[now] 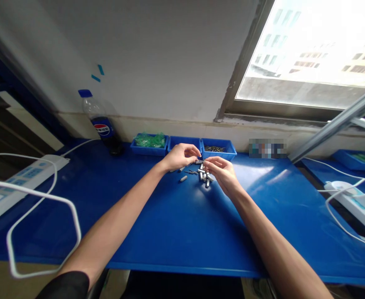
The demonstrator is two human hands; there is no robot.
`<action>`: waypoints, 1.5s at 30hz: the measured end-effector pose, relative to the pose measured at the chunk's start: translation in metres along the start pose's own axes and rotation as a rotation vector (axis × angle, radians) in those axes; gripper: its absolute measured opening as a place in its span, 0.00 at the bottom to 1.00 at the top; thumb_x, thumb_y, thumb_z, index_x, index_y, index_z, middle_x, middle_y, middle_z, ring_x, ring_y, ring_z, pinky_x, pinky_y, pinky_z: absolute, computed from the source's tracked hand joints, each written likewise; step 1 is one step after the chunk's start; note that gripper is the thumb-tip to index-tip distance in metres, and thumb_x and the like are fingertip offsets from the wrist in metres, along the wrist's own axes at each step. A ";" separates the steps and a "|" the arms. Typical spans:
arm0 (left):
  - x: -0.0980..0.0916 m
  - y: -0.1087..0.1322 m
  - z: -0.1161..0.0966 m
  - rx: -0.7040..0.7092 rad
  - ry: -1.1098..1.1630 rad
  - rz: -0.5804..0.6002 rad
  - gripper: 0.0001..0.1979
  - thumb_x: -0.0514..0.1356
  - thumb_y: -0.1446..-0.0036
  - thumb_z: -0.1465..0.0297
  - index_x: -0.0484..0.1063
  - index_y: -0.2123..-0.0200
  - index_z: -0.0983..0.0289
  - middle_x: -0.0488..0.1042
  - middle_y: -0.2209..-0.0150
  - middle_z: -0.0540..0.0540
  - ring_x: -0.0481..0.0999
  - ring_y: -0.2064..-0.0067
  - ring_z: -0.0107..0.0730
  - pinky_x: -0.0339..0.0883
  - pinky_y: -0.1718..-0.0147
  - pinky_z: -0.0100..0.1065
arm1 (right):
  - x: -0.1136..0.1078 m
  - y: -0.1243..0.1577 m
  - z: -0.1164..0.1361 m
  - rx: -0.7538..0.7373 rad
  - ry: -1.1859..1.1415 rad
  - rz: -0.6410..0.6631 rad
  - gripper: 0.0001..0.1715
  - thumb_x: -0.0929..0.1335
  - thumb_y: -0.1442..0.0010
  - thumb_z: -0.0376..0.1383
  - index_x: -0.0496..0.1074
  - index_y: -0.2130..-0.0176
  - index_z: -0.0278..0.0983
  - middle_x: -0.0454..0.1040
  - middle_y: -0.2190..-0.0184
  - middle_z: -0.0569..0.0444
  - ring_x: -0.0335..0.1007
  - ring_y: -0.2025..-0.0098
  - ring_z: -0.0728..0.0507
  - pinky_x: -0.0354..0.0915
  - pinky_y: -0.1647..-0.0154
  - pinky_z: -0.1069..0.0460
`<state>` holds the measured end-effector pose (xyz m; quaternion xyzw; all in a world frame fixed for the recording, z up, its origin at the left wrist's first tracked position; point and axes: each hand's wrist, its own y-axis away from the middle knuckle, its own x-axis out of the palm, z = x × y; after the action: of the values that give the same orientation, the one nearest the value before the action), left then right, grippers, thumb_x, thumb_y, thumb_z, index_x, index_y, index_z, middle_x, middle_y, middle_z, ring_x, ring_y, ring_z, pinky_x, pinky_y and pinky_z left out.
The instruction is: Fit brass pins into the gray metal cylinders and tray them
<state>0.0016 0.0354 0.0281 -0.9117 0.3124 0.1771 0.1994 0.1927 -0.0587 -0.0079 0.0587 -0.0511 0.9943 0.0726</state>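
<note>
- Left hand (182, 157): grip pinched on one end of a small, slender, metallic piece (200, 161).
- Right hand (222, 170): grip pinched at its other end; the piece sits between both hands' fingertips, over the glossy blue worktop (176, 236).
- Small silver metal cylinders (207, 183) lie heaped beside the right hand.
- Three blue plastic trays (222, 156) stand behind; the right one holds thin dark pins (214, 149).

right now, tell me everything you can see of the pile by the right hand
The pile is a loose heap of short, silvery cylinders, metal by their shine, with dark patches on some. They lie on the blue table at mixed angles, several against one another, beside the right hand. Whether it touches any of them is unclear, and finer detail is too small to make out.
</note>
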 end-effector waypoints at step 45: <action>0.009 0.001 -0.002 -0.040 0.050 0.003 0.16 0.74 0.53 0.61 0.82 0.68 0.68 0.84 0.67 0.59 0.84 0.65 0.38 0.77 0.63 0.33 | -0.008 -0.002 -0.003 -0.017 0.016 0.055 0.18 0.79 0.47 0.46 0.83 0.60 0.39 0.82 0.68 0.52 0.78 0.66 0.42 0.72 0.57 0.46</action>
<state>0.0079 0.0293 0.0260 -0.9191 0.3151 0.1609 0.1732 0.2001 -0.0570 -0.0118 0.0489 -0.0608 0.9959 0.0461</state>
